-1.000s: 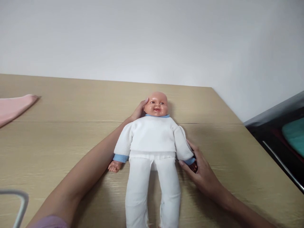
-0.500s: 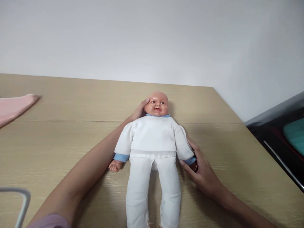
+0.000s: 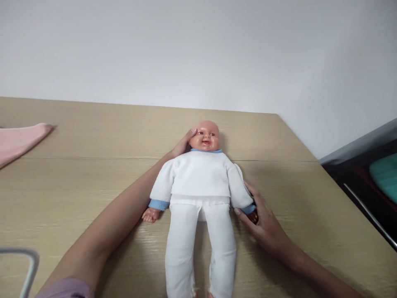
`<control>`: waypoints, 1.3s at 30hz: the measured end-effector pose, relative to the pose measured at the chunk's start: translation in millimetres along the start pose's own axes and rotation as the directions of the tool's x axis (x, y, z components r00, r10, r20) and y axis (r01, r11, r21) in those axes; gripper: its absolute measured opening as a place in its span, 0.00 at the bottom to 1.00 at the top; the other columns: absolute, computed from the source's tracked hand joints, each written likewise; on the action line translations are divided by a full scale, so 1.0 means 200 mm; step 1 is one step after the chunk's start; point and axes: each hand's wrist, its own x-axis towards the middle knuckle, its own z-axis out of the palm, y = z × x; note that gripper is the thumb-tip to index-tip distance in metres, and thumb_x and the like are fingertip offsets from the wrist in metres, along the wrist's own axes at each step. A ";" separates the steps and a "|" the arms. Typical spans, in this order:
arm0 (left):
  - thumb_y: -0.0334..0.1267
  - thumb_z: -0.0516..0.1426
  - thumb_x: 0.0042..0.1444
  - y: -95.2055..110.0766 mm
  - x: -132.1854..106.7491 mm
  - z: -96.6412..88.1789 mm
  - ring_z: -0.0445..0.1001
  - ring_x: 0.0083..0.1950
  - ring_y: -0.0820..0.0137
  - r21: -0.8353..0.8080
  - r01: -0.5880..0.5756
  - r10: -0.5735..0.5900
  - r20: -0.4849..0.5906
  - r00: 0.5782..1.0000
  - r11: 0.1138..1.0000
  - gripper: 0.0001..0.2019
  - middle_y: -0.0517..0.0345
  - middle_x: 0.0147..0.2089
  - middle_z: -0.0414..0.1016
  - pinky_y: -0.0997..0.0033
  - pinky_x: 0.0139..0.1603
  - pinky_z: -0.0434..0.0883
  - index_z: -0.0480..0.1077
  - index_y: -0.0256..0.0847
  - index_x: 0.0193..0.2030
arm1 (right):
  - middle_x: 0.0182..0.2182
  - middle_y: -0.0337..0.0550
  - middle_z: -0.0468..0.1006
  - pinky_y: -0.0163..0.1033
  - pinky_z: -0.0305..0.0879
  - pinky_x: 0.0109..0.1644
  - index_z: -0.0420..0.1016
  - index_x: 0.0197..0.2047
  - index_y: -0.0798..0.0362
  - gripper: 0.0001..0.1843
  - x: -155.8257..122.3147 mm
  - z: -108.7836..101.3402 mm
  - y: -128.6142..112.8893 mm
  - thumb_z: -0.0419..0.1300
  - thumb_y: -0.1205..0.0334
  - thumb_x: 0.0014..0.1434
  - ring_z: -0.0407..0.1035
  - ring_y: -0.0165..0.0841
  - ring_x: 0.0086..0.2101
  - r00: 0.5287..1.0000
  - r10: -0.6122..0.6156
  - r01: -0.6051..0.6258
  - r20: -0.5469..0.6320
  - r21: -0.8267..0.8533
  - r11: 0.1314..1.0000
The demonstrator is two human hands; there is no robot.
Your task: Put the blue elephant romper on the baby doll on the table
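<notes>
A baby doll point(image 3: 198, 178) in a white top with blue cuffs and white trousers lies face up on the wooden table point(image 3: 77, 174), head toward the wall. My left hand point(image 3: 182, 145) reaches under the doll's head and cups its side, thumb on the temple. My right hand point(image 3: 263, 225) is closed around the doll's left wrist and blue cuff by its hip.
A pink cloth point(image 3: 18, 140) lies at the table's far left edge. A grey metal bar point(image 3: 27, 269) shows at the bottom left corner. To the right, beyond the table's edge, is a dark shelf point(image 3: 362, 182) holding something teal point(image 3: 384, 176).
</notes>
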 end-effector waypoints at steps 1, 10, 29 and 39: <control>0.58 0.70 0.65 0.00 0.00 0.00 0.73 0.79 0.41 0.001 -0.019 0.019 -0.010 1.000 1.000 0.30 0.41 0.69 0.83 0.46 0.84 0.67 0.83 0.36 0.62 | 0.75 0.55 0.70 0.62 0.68 0.77 0.55 0.82 0.42 0.39 0.00 0.00 0.00 0.63 0.44 0.76 0.70 0.52 0.72 1.000 -0.005 0.005 -0.001 -0.001 1.000; 0.53 0.72 0.65 -0.01 0.00 -0.02 0.76 0.76 0.43 -0.038 -0.042 0.038 -0.121 0.992 0.998 0.30 0.47 0.64 0.86 0.44 0.83 0.66 0.79 0.42 0.69 | 0.75 0.54 0.70 0.61 0.68 0.77 0.55 0.82 0.41 0.38 0.00 -0.01 0.00 0.63 0.45 0.76 0.70 0.51 0.71 1.000 -0.013 0.013 0.000 -0.019 1.000; 0.53 0.72 0.64 0.00 -0.01 -0.01 0.76 0.75 0.44 0.011 -0.064 0.065 -0.128 0.990 0.998 0.28 0.48 0.61 0.88 0.46 0.83 0.65 0.80 0.41 0.65 | 0.73 0.56 0.73 0.61 0.70 0.76 0.57 0.81 0.44 0.39 0.01 -0.02 -0.01 0.63 0.43 0.76 0.73 0.52 0.70 1.000 0.011 -0.011 0.008 -0.035 0.999; 0.53 0.71 0.65 -0.01 -0.01 -0.01 0.75 0.77 0.47 -0.005 -0.038 0.037 -0.120 0.992 0.999 0.23 0.48 0.63 0.87 0.48 0.84 0.64 0.83 0.41 0.59 | 0.73 0.57 0.73 0.62 0.70 0.76 0.56 0.81 0.44 0.39 0.01 -0.02 -0.01 0.64 0.43 0.76 0.73 0.52 0.69 1.000 0.009 -0.009 0.010 -0.031 0.999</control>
